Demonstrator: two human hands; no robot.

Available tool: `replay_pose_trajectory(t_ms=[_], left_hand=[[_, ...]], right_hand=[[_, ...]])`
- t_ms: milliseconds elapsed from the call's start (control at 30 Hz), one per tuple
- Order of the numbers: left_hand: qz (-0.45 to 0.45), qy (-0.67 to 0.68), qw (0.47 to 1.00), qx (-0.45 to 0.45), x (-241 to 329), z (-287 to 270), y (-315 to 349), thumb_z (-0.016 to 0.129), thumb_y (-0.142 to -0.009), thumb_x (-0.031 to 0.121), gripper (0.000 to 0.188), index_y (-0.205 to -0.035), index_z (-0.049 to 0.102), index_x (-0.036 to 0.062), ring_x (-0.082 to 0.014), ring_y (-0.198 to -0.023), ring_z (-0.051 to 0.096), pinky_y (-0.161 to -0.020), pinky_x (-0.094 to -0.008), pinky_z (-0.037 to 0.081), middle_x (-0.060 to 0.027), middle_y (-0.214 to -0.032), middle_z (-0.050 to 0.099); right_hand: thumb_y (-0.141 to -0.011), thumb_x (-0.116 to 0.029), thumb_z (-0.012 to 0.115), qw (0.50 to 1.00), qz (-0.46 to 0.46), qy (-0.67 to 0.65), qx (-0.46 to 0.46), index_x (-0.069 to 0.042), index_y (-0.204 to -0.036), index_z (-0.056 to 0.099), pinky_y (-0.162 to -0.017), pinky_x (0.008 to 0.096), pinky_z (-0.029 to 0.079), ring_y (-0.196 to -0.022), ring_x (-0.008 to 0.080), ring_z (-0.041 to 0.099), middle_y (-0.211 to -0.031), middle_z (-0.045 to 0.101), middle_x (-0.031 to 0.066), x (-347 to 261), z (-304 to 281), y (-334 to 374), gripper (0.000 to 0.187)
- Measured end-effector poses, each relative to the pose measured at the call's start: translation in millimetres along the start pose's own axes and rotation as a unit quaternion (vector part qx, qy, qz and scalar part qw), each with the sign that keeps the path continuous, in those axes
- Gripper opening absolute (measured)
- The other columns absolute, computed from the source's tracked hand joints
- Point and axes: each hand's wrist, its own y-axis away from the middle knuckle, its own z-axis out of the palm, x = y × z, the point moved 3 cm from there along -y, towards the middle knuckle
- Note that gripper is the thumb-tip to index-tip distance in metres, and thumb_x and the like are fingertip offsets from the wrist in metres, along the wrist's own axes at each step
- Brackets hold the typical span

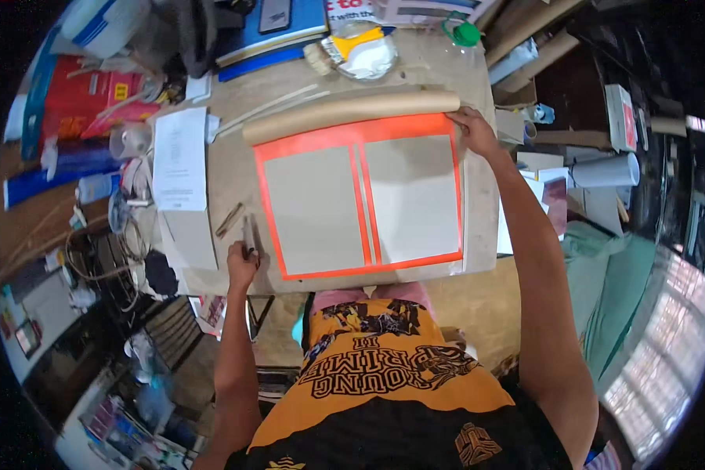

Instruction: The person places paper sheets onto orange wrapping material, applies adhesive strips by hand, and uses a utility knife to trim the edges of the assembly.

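Observation:
An orange sheet [357,131] lies flat on the table with two grey rectangular boards [317,207] laid side by side on it, a narrow orange strip between them. A rolled brown paper tube [345,112] lies along its far edge. My right hand [475,131] presses on the far right corner of the orange sheet, touching the roll's end. My left hand [241,265] rests at the near left corner, fingers closed around a thin dark tool [248,236] that looks like a cutter or pen.
White papers [180,159] lie left of the sheet. A small flat stick [229,220] sits nearby. A clear bag of white stuff [366,53], a green-capped bottle [464,33] and blue books [268,41] crowd the far edge. Clutter fills the left side.

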Motion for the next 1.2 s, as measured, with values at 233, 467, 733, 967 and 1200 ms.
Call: replay_pose_trajectory(t_ms=[233, 467, 733, 967, 1200], left_hand=[[0.042, 0.359, 0.927, -0.101, 134, -33, -10, 0.054, -0.090, 0.015, 0.029, -0.115, 0.046, 0.0029, -0.0079, -0.061, 0.045, -0.053, -0.0246, 0.040, -0.0020, -0.078, 0.050], [0.012, 0.262, 0.964, -0.046, 221, -35, -66, 0.055, -0.094, 0.024, 0.022, -0.087, 0.053, 0.0031, -0.0096, -0.051, 0.054, -0.047, -0.0261, 0.043, -0.0043, -0.062, 0.058], [0.028, 0.205, 0.959, -0.193, 284, -12, -103, 0.061, -0.089, 0.034, 0.034, -0.085, 0.050, 0.0027, -0.0131, -0.049, 0.053, -0.046, -0.0282, 0.042, -0.0055, -0.060, 0.055], [0.422, -0.106, 0.890, -0.135, 412, 39, -129, 0.051, -0.088, 0.015, 0.021, -0.100, 0.047, -0.0009, -0.0416, -0.081, 0.060, -0.075, -0.0484, 0.047, -0.0270, -0.096, 0.058], [0.468, -0.253, 0.836, -0.135, 465, 96, -150, 0.047, -0.091, 0.020, 0.026, -0.101, 0.051, -0.0030, -0.0428, -0.088, 0.060, -0.078, -0.0506, 0.047, -0.0289, -0.101, 0.058]], right_hand=[[-0.063, 0.013, 0.048, 0.999, -0.022, 0.029, 0.012, -0.008, -0.115, 0.062, -0.091, 0.0363, 0.044, -0.109, 0.0328, 0.050, -0.110, 0.054, 0.0146, 25, -14, 2, 0.057], [-0.060, 0.002, 0.062, 0.992, 0.078, -0.002, -0.101, -0.010, -0.114, 0.063, -0.102, 0.0356, 0.038, -0.120, 0.0320, 0.045, -0.123, 0.053, 0.0134, 19, -23, -14, 0.055], [-0.061, -0.003, 0.068, 0.997, 0.028, 0.035, -0.070, -0.010, -0.110, 0.064, -0.104, 0.0382, 0.035, -0.121, 0.0339, 0.043, -0.127, 0.051, 0.0154, 18, -27, -11, 0.049], [-0.060, -0.001, 0.067, 0.997, 0.012, -0.033, -0.066, -0.012, -0.110, 0.064, -0.103, 0.0357, 0.037, -0.119, 0.0314, 0.042, -0.123, 0.046, 0.0121, 20, -29, -13, 0.051], [-0.060, -0.003, 0.068, 0.993, 0.033, -0.053, -0.097, -0.012, -0.107, 0.065, -0.098, 0.0374, 0.039, -0.114, 0.0309, 0.045, -0.113, 0.050, 0.0112, 11, -36, -17, 0.048]])
